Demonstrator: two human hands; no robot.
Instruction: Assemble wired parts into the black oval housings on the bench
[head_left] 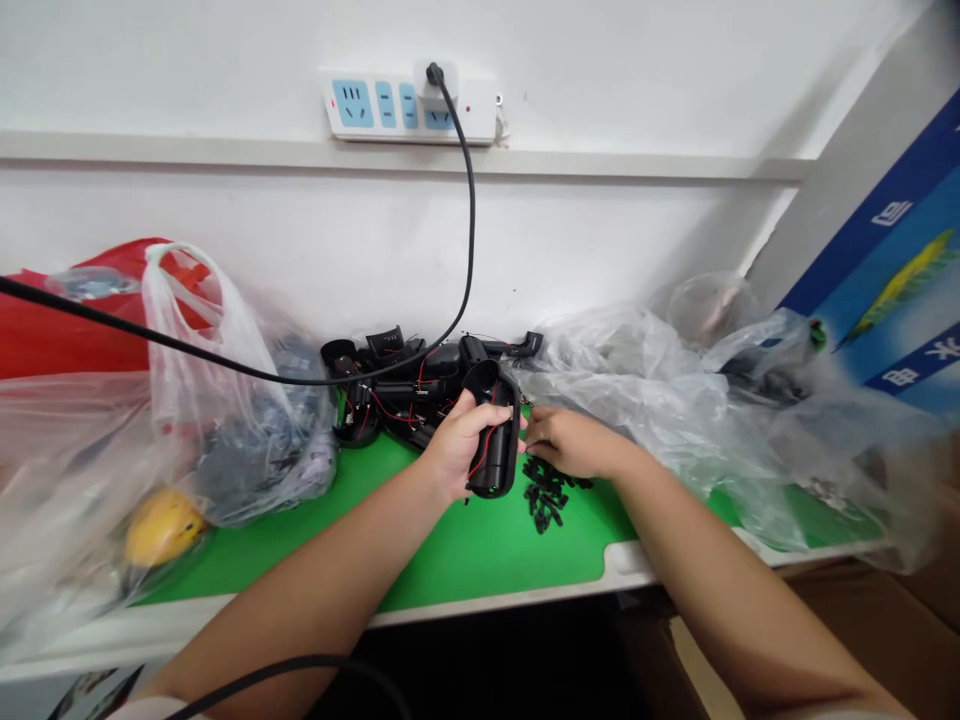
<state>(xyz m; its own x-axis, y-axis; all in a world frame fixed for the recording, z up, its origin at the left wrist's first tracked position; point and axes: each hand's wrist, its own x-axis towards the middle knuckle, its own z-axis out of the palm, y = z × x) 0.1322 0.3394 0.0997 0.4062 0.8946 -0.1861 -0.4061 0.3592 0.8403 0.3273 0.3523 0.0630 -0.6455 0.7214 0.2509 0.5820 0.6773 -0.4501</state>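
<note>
A black plastic housing (491, 455) with a red wire running along its inside is gripped in my left hand (454, 445), thumb across its upper part. Close to its right side, my right hand (566, 440) reaches down with fingers bent together at the edge of a pile of small black plastic pieces (546, 495). Whether a piece is between those fingertips is hidden. Behind my left hand lies a heap of similar black housings (409, 385) with red wires, on the green mat (480, 560).
Clear plastic bags (637, 360) lie on the right, and a bag with dark parts (255, 450) stands on the left beside a yellow round object (163, 527). A black cable (471, 200) hangs from the wall power strip (390, 105) and crosses above the heap.
</note>
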